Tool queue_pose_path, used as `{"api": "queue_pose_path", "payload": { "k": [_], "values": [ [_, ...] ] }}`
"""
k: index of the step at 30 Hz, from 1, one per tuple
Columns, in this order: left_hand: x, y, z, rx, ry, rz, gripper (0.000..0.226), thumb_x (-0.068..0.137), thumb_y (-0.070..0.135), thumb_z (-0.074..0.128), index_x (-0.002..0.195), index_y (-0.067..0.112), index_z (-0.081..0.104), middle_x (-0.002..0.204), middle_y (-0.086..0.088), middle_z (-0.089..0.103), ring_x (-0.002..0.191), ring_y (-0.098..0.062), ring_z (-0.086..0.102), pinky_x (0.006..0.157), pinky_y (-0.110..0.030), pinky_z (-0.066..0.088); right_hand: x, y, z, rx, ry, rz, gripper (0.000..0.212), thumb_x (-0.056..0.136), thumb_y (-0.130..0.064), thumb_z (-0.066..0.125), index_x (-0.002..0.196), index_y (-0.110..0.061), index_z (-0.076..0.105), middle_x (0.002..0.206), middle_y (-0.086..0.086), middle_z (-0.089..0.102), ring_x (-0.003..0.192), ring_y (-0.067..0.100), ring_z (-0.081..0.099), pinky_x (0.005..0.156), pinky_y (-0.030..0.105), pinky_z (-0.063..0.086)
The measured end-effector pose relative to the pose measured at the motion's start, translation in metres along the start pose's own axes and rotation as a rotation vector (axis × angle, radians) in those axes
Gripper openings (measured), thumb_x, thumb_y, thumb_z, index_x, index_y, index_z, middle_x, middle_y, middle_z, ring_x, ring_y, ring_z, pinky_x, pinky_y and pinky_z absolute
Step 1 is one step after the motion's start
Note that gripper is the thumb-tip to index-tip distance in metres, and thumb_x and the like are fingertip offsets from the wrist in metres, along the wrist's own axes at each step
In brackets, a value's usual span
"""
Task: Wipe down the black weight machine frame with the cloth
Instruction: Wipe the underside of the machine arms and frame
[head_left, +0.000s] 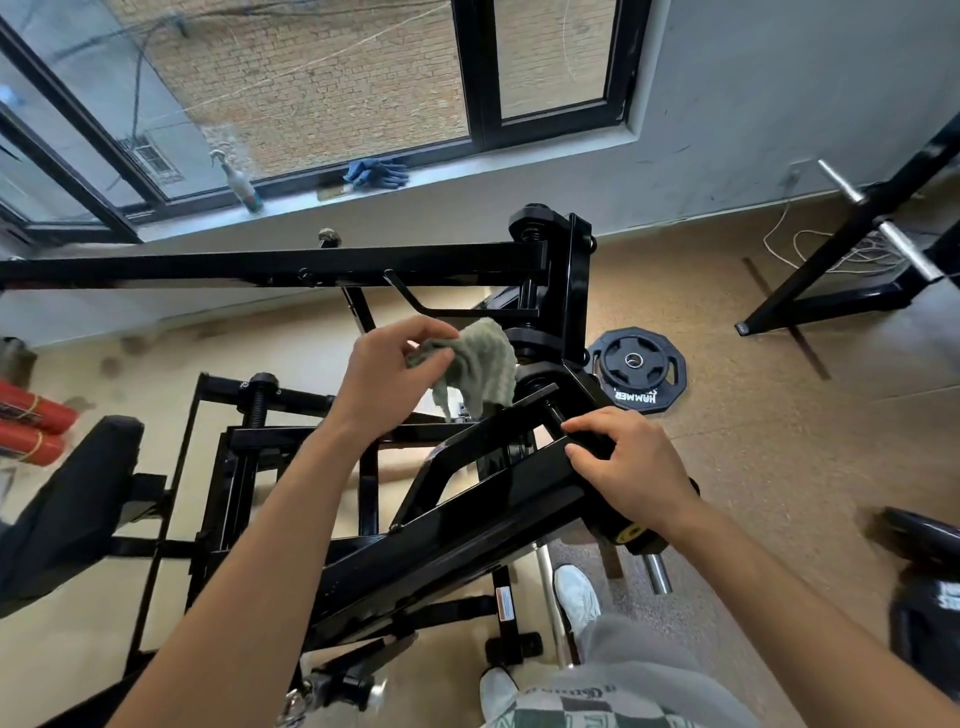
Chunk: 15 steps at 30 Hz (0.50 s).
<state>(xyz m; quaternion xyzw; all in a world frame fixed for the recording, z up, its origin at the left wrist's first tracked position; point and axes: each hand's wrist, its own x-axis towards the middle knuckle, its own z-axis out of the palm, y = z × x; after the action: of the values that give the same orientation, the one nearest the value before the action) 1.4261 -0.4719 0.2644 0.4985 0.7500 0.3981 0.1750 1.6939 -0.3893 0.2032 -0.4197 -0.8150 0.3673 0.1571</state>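
The black weight machine frame (467, 514) fills the middle of the head view, with a slanted beam running from lower left up to a pivot at centre right. My left hand (395, 374) pinches a pale green cloth (480, 364), which hangs loose just above the frame near the pivot. My right hand (631, 462) grips the upper end of the slanted beam, fingers curled over its edge.
A black weight plate (636, 369) lies on the tan floor beyond the pivot. A spray bottle (241, 179) and blue gloves (376, 172) sit on the windowsill. Another black rack (852, 270) stands at the right. Red rolls (36, 421) lie at the left. My white shoes (576, 597) stand beside the frame.
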Motion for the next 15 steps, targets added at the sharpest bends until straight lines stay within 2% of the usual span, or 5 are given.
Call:
{"api": "queue_pose_path", "payload": {
  "k": [3, 6, 9, 12, 15],
  "values": [
    [-0.002, -0.007, 0.022, 0.040, -0.222, -0.027, 0.025, 0.092, 0.014, 0.071, 0.111, 0.031, 0.075, 0.093, 0.009, 0.072, 0.071, -0.001, 0.062, 0.069, -0.019, 0.052, -0.001, 0.001, 0.000, 0.007, 0.008, -0.008, 0.025, 0.086, -0.036, 0.068, 0.110, -0.032, 0.074, 0.108, -0.018, 0.068, 0.106, 0.010, 0.059, 0.101, 0.047, 0.045],
    [-0.012, -0.015, 0.053, 0.091, -0.454, -0.060, 0.023, 0.097, 0.022, 0.068, 0.117, 0.029, 0.075, 0.100, 0.009, 0.070, 0.083, -0.001, 0.064, 0.078, -0.019, 0.048, -0.002, 0.002, 0.001, 0.010, 0.025, -0.012, 0.023, 0.086, -0.033, 0.070, 0.109, -0.033, 0.074, 0.107, -0.018, 0.069, 0.105, 0.010, 0.059, 0.101, 0.047, 0.045],
    [-0.012, -0.016, 0.060, 0.034, -0.437, -0.075, 0.022, 0.100, 0.031, 0.063, 0.116, 0.026, 0.077, 0.090, 0.013, 0.071, 0.079, -0.004, 0.063, 0.074, -0.022, 0.047, -0.001, 0.002, 0.002, 0.010, 0.027, -0.018, 0.023, 0.086, -0.032, 0.070, 0.109, -0.033, 0.074, 0.108, -0.018, 0.069, 0.106, 0.009, 0.059, 0.101, 0.047, 0.045],
    [-0.012, -0.024, 0.053, -0.006, -0.477, -0.110, 0.020, 0.100, 0.020, 0.063, 0.114, 0.026, 0.076, 0.078, 0.024, 0.066, 0.073, 0.005, 0.061, 0.072, -0.014, 0.044, 0.000, 0.003, 0.001, 0.011, 0.030, -0.020, 0.023, 0.087, -0.032, 0.069, 0.109, -0.033, 0.074, 0.108, -0.018, 0.069, 0.106, 0.008, 0.059, 0.102, 0.046, 0.045],
    [-0.016, -0.040, 0.040, 0.014, -0.508, -0.156, 0.018, 0.098, 0.021, 0.067, 0.109, 0.034, 0.072, 0.071, 0.027, 0.059, 0.069, 0.006, 0.057, 0.075, -0.024, 0.047, 0.000, 0.003, 0.000, 0.009, 0.037, -0.024, 0.021, 0.088, -0.031, 0.070, 0.109, -0.032, 0.075, 0.107, -0.018, 0.069, 0.105, 0.007, 0.059, 0.101, 0.045, 0.046]
  ]
}}
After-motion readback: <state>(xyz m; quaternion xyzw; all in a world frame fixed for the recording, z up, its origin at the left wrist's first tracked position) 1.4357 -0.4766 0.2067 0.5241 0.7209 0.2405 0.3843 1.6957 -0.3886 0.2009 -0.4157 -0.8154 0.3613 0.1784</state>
